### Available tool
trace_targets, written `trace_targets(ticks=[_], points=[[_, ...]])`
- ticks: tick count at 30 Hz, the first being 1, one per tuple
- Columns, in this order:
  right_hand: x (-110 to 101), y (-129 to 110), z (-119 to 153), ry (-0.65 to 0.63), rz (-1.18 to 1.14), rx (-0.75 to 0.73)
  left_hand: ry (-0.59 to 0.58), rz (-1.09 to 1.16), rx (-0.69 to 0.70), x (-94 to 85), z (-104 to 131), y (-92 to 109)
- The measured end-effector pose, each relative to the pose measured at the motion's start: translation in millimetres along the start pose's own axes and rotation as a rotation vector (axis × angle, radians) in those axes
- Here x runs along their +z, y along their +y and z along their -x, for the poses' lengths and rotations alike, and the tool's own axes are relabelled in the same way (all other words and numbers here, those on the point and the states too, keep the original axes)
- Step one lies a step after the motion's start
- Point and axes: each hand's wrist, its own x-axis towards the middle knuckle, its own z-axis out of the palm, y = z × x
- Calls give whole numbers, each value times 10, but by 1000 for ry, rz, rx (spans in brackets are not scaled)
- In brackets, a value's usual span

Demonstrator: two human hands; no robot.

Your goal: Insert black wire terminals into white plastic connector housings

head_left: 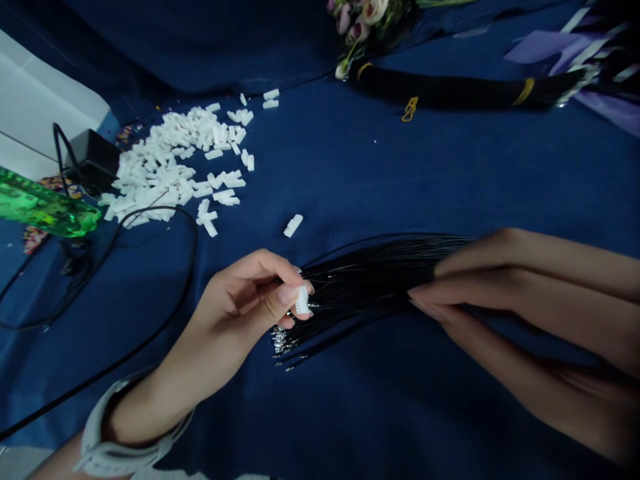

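My left hand (255,293), with a pale band at the wrist, pinches a small white plastic connector housing (303,300) between thumb and fingers. Slots show along one side of the housing. Beneath and beside it lies a loose bundle of thin black wires (365,280) with shiny metal terminals (281,339) at their left ends. Over the right part of this bundle, my right hand (515,300) has its thumb and fingertips closed at the wires; how many it grips is hidden. A single white housing (293,225) lies on the cloth just beyond the left hand.
A pile of white housings (165,160) spreads at the left, near a black adapter (93,157), a green bottle-like object (50,207) and a black cable (193,267). A banded black wire bundle (440,90), a yellow rubber band (410,109) and flowers (367,20) lie at the back.
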Motion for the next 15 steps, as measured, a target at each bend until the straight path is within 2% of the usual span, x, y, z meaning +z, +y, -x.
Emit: trace_targets(ticks=[8,15], points=[[6,30,-68,-18,-30,-18,-8,18,13,12,-8,7],[36,72,-100,-54,-27,-115,-11,7,14,15,-8,10]])
